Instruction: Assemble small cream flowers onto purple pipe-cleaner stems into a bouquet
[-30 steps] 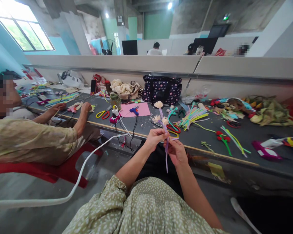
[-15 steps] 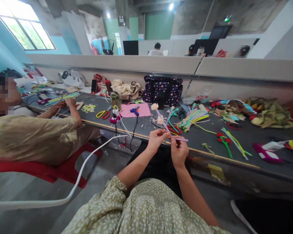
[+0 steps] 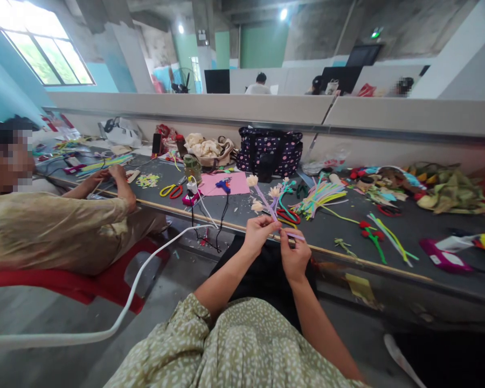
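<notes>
My left hand [image 3: 259,236] is closed, pinching the lilac stem of a pipe-cleaner flower sprig [image 3: 264,198] just above the table's front edge. Three cream blossoms stand at the tips of its branches, pointing up and away from me. Close beside it on the right, my right hand [image 3: 296,254] pinches the lower part of a lilac pipe cleaner [image 3: 294,235], whose end sticks out to the right. The join between stem and pipe cleaner is partly hidden by my fingers. Red-handled scissors [image 3: 289,216] lie just behind the sprig.
A bundle of coloured pipe cleaners [image 3: 321,195] lies right of centre, near a red-and-green flower stem [image 3: 372,235]. A blue glue gun [image 3: 223,185] rests on pink paper [image 3: 239,182]. A dotted bag [image 3: 270,148] stands behind. On the left a co-worker [image 3: 56,226] sits; a white cable [image 3: 137,275] crosses nearby.
The sprig has turned in my fingers, so its blossoms are spread apart and a third one shows. The pipe cleaner's free end at my right hand sticks out less and slants downward.
</notes>
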Motion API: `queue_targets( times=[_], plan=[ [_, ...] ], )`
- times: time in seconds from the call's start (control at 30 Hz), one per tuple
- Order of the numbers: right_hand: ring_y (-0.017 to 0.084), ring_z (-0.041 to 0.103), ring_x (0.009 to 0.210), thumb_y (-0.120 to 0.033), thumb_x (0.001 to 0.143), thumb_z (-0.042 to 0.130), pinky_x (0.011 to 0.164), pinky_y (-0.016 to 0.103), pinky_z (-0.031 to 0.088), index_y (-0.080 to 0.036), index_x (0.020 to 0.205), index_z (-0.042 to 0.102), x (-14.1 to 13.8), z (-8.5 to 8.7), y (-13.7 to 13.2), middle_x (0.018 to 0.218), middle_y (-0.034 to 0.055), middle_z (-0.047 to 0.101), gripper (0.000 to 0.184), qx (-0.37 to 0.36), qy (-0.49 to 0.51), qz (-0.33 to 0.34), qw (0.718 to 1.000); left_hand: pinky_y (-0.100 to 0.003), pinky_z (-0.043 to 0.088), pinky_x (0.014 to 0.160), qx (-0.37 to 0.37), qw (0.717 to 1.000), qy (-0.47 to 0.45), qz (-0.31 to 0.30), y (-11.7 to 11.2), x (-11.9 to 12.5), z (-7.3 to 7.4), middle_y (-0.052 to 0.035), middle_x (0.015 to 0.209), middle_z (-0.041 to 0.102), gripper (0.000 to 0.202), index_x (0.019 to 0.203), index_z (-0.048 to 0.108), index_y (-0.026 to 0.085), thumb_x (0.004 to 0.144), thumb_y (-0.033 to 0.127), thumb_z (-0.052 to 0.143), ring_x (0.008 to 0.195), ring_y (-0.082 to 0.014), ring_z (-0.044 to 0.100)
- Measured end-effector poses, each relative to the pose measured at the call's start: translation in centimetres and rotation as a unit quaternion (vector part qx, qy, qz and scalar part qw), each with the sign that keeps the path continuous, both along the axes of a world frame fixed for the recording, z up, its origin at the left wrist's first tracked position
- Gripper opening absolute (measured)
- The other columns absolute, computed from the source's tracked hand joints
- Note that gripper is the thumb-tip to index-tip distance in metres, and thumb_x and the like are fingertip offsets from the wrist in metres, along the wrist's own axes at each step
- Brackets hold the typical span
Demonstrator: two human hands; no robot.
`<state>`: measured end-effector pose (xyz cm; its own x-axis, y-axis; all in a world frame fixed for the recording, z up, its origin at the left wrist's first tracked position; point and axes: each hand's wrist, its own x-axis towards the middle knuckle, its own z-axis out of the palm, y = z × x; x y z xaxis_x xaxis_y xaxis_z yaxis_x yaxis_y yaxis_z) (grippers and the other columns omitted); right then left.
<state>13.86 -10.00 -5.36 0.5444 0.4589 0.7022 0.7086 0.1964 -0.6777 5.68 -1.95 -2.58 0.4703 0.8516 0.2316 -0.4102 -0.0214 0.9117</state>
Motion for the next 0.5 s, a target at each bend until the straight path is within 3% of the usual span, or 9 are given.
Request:
queue_targets(
  times=[0.1,0.2,0.37,0.5],
  plan=[
    [0.017,0.061,0.074,-0.033,0.084,0.059,0.072,0.031,0.049,-0.017,0.082,0.063,-0.2,0.3,-0.2,0.08,0.0043,0.065,0.016,-0.009,0.117,0.059,0.991,-0.022,0.039,0.06,0.001,1.0,-0.002,-0.023,0.1,-0.2,0.1,-0.001,0.062,0.06,0.03,0.063,0.063,0.011,0.063,0.038,0.077,0.058,-0.0088,0.049],
    [0.016,0.061,0.074,-0.035,0.081,0.063,0.072,0.031,0.049,-0.017,0.082,0.065,-0.2,0.5,-0.2,0.08,0.0037,0.065,0.019,-0.006,0.244,0.146,0.959,-0.024,0.04,0.061,-0.004,0.998,-0.007,-0.057,0.1,-0.5,0.5,-0.0013,0.061,0.06,0.032,0.061,0.061,0.012,0.064,0.039,0.077,0.057,-0.0096,0.052],
    [0.012,0.057,0.065,-0.032,0.07,0.074,0.067,0.026,0.047,-0.016,0.075,0.066,-0.1,0.9,-0.1,0.071,0.0006,0.065,0.018,0.004,0.433,0.254,0.865,-0.024,0.042,0.056,-0.017,0.994,0.002,-0.109,0.1,-1.1,0.8,0.0,0.056,0.057,0.036,0.061,0.058,0.012,0.064,0.044,0.076,0.052,-0.0099,0.052],
    [0.011,0.057,0.061,-0.028,0.064,0.079,0.06,0.024,0.048,-0.017,0.073,0.067,0.1,1.2,-0.2,0.068,0.0003,0.065,0.019,-0.018,0.523,0.321,0.789,-0.024,0.043,0.054,-0.038,0.986,0.002,-0.162,0.3,-1.3,0.7,-0.0008,0.057,0.058,0.035,0.065,0.06,0.011,0.066,0.043,0.075,0.05,-0.0093,0.052]
  ],
)
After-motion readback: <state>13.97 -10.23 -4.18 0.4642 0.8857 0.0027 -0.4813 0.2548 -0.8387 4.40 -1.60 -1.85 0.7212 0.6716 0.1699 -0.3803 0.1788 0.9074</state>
